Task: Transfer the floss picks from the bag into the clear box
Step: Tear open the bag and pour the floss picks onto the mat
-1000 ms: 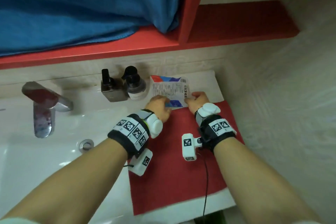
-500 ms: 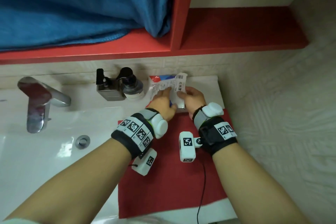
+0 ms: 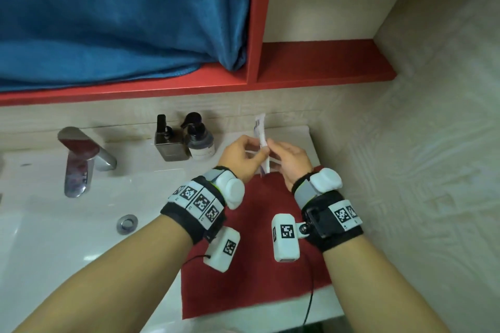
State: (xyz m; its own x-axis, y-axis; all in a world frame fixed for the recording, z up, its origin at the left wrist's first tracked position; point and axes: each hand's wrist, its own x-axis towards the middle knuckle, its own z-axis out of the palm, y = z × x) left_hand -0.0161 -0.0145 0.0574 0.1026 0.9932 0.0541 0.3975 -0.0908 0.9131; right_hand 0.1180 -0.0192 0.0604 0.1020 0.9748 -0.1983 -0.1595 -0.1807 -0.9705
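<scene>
Both hands pinch the bag [image 3: 262, 131] between them: the left hand [image 3: 243, 154] grips its left face with curled fingers, the right hand [image 3: 289, 157] its right face. The bag stands on edge, lifted above the far end of the red mat [image 3: 257, 273]. Just left of the hands stand a square dark pump bottle [image 3: 169, 143] and a round pump bottle [image 3: 199, 139]. Further left, the faucet [image 3: 81, 159] leans over the white sink [image 3: 54, 238]. A blue towel [image 3: 113, 16] hangs over the red shelf [image 3: 322, 62] above.
</scene>
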